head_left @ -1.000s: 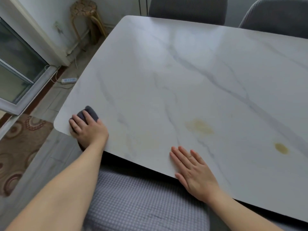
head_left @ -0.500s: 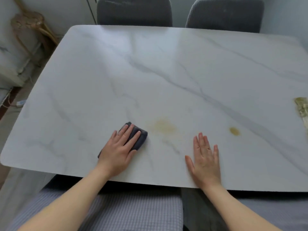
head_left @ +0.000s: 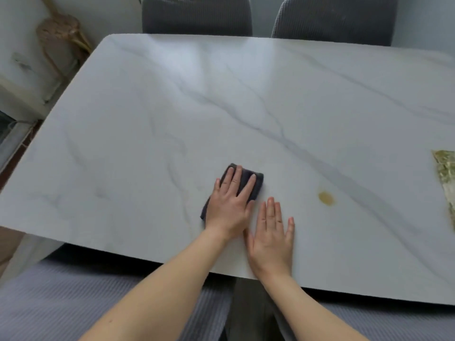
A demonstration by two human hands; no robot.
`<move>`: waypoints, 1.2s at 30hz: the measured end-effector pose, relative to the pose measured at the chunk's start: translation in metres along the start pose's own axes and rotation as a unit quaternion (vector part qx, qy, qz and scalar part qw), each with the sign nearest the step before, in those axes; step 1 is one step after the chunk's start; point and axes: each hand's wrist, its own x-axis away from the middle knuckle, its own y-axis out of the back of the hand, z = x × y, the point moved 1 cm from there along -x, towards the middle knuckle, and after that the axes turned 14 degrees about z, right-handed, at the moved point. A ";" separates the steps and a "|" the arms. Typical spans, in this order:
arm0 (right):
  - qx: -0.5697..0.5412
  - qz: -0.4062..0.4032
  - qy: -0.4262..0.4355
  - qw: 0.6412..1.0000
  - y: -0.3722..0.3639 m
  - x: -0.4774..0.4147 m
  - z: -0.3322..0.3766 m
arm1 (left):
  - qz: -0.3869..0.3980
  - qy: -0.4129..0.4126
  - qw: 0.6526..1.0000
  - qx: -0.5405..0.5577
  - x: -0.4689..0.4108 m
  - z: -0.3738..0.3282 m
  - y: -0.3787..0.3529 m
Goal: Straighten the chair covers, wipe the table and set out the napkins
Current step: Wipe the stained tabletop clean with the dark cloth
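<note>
A white marble-patterned table (head_left: 246, 107) fills the view. My left hand (head_left: 230, 205) presses flat, fingers straight, on a folded dark grey cloth (head_left: 254, 185) near the table's front edge. Just to its right my right hand (head_left: 270, 237) lies flat on the bare tabletop, fingers straight, touching nothing else. A small yellowish stain (head_left: 326, 198) marks the table to the right of both hands. A greenish patterned napkin (head_left: 446, 178) lies at the right edge, partly cut off by the frame.
Two chairs in dark grey covers, one (head_left: 197, 14) and another (head_left: 337, 18), stand at the table's far side. A light grey ribbed chair cover (head_left: 61, 303) lies below the front edge. A wicker stool (head_left: 60, 33) stands by the wall at the far left.
My left hand has slid the cloth rightward along the front edge, from the left corner over the large yellowish mark, ending beside my right hand. The view has shifted right.
</note>
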 end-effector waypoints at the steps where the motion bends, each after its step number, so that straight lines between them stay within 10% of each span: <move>1: -0.003 0.005 0.013 1.000 0.002 0.002 -0.005 | 0.010 -0.029 0.999 -0.014 0.013 -0.004 -0.005; 5: 0.047 0.021 0.135 0.989 0.010 0.011 -0.048 | 0.001 -0.038 0.998 -0.058 0.064 0.034 -0.017; 8: 0.086 0.019 0.198 0.976 0.017 0.025 -0.104 | -0.032 0.133 0.990 -0.020 0.088 0.073 -0.022; 15: 0.060 -0.012 0.025 0.998 0.039 0.032 -0.248 | -0.133 0.519 0.815 0.220 0.050 0.028 -0.007; 26: -0.004 -0.034 -0.095 0.995 0.038 0.028 -0.287 | -0.047 0.102 0.985 0.131 -0.065 -0.244 -0.025; 31: -0.008 -0.028 -0.090 0.996 0.038 0.028 -0.288 | 0.015 -0.117 0.993 -0.027 -0.036 -0.238 -0.043; 36: -0.011 -0.015 -0.091 0.996 0.042 0.030 -0.288 | -0.032 0.005 0.998 -0.048 0.000 -0.118 -0.037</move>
